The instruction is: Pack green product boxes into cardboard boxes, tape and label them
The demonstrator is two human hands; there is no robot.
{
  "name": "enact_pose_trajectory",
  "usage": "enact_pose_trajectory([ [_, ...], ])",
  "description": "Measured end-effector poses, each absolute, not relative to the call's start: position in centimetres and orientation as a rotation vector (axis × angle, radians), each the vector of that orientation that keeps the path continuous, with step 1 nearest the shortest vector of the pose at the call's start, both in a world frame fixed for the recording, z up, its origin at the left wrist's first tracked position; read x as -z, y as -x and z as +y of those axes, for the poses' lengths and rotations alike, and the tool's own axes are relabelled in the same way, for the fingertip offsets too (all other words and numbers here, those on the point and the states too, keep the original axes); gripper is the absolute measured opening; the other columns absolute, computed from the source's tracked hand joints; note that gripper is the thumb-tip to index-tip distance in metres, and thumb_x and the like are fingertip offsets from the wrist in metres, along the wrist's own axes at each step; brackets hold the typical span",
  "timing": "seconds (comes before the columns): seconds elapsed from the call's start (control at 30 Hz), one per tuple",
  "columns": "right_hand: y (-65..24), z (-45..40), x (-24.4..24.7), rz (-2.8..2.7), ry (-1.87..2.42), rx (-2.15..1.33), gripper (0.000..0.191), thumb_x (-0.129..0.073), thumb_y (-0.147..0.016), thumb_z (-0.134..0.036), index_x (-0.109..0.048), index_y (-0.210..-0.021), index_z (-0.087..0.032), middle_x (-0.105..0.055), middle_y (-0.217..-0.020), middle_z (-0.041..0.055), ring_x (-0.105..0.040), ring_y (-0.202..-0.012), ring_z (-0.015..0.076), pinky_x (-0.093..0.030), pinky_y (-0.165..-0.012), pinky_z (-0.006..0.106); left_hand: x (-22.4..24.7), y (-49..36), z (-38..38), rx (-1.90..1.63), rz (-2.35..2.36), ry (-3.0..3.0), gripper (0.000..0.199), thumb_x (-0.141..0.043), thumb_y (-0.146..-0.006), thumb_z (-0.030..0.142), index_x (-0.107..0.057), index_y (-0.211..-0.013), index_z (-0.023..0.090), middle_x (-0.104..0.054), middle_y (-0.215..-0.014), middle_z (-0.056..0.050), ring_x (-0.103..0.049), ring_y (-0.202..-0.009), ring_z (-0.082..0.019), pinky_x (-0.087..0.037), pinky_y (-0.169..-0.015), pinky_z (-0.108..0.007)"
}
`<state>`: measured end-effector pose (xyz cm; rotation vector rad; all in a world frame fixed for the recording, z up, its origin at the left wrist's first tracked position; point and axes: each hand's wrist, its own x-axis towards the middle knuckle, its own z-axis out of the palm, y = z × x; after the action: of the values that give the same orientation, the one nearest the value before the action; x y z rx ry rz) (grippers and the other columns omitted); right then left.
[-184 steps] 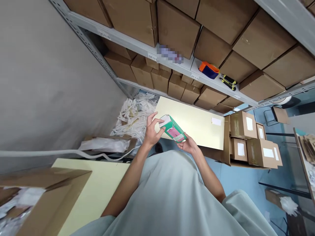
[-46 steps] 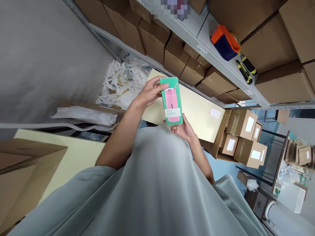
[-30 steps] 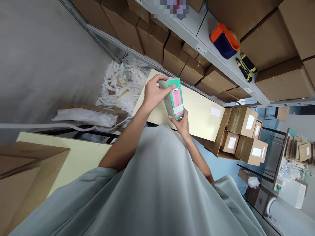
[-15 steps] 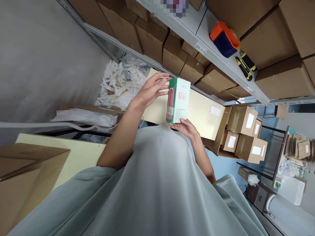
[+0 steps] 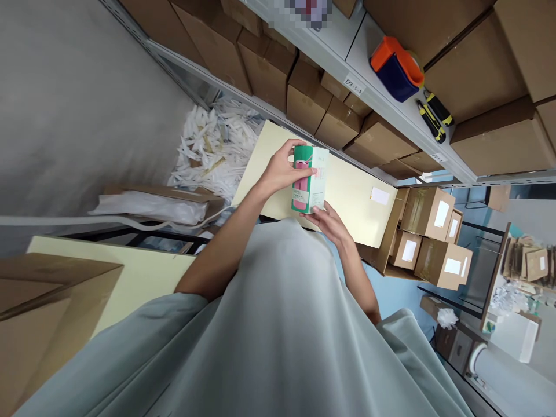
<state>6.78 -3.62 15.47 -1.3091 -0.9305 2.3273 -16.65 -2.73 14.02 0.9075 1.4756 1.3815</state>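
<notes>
A green and white product box [image 5: 318,185] with a pink bottle printed on its side is held upright between my two hands, above the cream table [image 5: 354,202]. My left hand [image 5: 284,169] grips it near the top, the thumb lying across the printed side and the other fingers behind the upper edge. Underneath, my right hand [image 5: 329,221] supports the lower corner, with its fingers closed against the bottom. The far side of the box is hidden.
Cardboard boxes [image 5: 304,104] line the shelf behind the table. On the upper shelf are an orange and blue tape dispenser [image 5: 397,69] and two utility knives [image 5: 434,119]. Labelled cartons [image 5: 428,231] stand at the right. White paper strips [image 5: 217,139] are heaped at the left.
My left hand has come in from beside the box and taken hold of its upper part. The box has turned and shifted slightly left; my right hand stays at the bottom.
</notes>
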Motion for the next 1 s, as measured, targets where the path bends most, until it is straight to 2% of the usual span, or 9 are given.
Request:
enact_pose_trajectory([
  [0.07,-6.4,-4.0,-14.8,-1.109,1.332,-2.163,0.064,-0.106,-0.077,-0.044,-0.074,-0.128,-0.022,-0.086,-0.128,0.0079,-0.084,-0.115,0.0254,-0.072,-0.106,0.039,-13.8,15.9,-3.0,-1.379,1.535,-0.947,0.075,-0.096,-0.080,0.053,-0.065,-0.142,0.025,-0.071,-0.152,-0.012,-0.074,-0.130,-0.031,-0.069,-0.097,-0.038],
  [0.17,-6.3,-4.3,-13.6,-1.225,1.446,-1.961,0.071,-0.110,-0.068,-0.050,-0.074,-0.121,-0.021,-0.087,-0.123,0.0084,-0.082,-0.111,0.0257,-0.072,-0.098,0.038,-13.8,15.5,-3.6,-1.361,1.533,-0.994,0.057,-0.075,-0.101,0.061,-0.067,-0.146,0.026,-0.072,-0.152,-0.011,-0.078,-0.117,-0.026,-0.069,-0.092,-0.035],
  [0.3,-7.5,-4.1,-12.9,-1.148,1.453,-2.045,0.073,-0.109,-0.065,-0.051,-0.073,-0.122,-0.023,-0.087,-0.125,0.0059,-0.081,-0.112,0.0241,-0.070,-0.099,0.037,-13.9,16.7,-4.0,-1.319,1.493,-1.056,0.052,-0.059,-0.112,0.062,-0.071,-0.148,0.027,-0.075,-0.144,-0.010,-0.079,-0.107,-0.023,-0.070,-0.088,-0.034],
  [0.43,-8.7,-3.7,-12.8,-1.082,1.341,-2.220,0.073,-0.109,-0.064,-0.049,-0.073,-0.123,-0.024,-0.086,-0.124,0.0047,-0.081,-0.115,0.0249,-0.069,-0.105,0.039,-14.0,18.0,-3.7,-1.331,1.496,-1.148,0.050,-0.063,-0.111,0.056,-0.072,-0.150,0.025,-0.076,-0.134,-0.010,-0.077,-0.107,-0.022,-0.070,-0.091,-0.035],
  [0.57,-8.9,-3.0,-11.4,-1.252,1.321,-2.095,0.073,-0.107,-0.065,-0.045,-0.070,-0.124,-0.024,-0.082,-0.129,0.0045,-0.077,-0.122,0.0242,-0.064,-0.112,0.037,-14.8,17.6,-3.7,-1.340,1.552,-1.228,0.037,-0.063,-0.110,0.045,-0.076,-0.137,0.024,-0.074,-0.139,-0.011,-0.078,-0.114,-0.023,-0.069,-0.097,-0.036],
  [0.73,-9.2,-1.7,-9.2,-1.630,1.439,-1.701,0.078,-0.099,-0.071,-0.043,-0.059,-0.135,-0.021,-0.074,-0.135,0.0115,-0.074,-0.121,0.0273,-0.066,-0.106,0.041,-16.8,16.9,-5.9,-1.309,1.519,-1.203,0.035,-0.073,-0.102,0.047,-0.078,-0.127,0.023,-0.076,-0.140,-0.010,-0.081,-0.119,-0.026,-0.068,-0.110,-0.043],
  [0.8,-9.8,-1.1,-9.1,-1.802,1.436,-1.409,0.075,-0.090,-0.080,-0.037,-0.055,-0.143,-0.020,-0.068,-0.147,0.0172,-0.070,-0.136,0.0313,-0.062,-0.117,0.048,-17.2,17.1,-7.4,-1.305,1.510,-1.151,0.039,-0.080,-0.096,0.053,-0.079,-0.121,0.022,-0.079,-0.138,-0.012,-0.082,-0.120,-0.029,-0.067,-0.114,-0.048],
  [0.9,-10.9,0.0,-9.9,-2.026,1.328,-0.972,0.069,-0.077,-0.092,-0.029,-0.051,-0.155,-0.023,-0.054,-0.167,0.0223,-0.052,-0.164,0.0347,-0.050,-0.133,0.057,-16.7,17.4,-9.8,-1.259,1.535,-1.061,0.043,-0.087,-0.087,0.060,-0.078,-0.103,0.021,-0.084,-0.126,-0.013,-0.083,-0.117,-0.031,-0.069,-0.113,-0.050],
  [1.0,-11.7,0.7,-11.0,-2.173,1.200,-0.770,0.061,-0.065,-0.102,-0.026,-0.049,-0.161,-0.028,-0.047,-0.175,0.0215,-0.043,-0.173,0.0342,-0.049,-0.135,0.062,-15.4,17.4,-11.8,-1.233,1.552,-1.014,0.038,-0.088,-0.082,0.056,-0.071,-0.084,0.022,-0.085,-0.110,-0.011,-0.083,-0.107,-0.028,-0.071,-0.107,-0.047],
])
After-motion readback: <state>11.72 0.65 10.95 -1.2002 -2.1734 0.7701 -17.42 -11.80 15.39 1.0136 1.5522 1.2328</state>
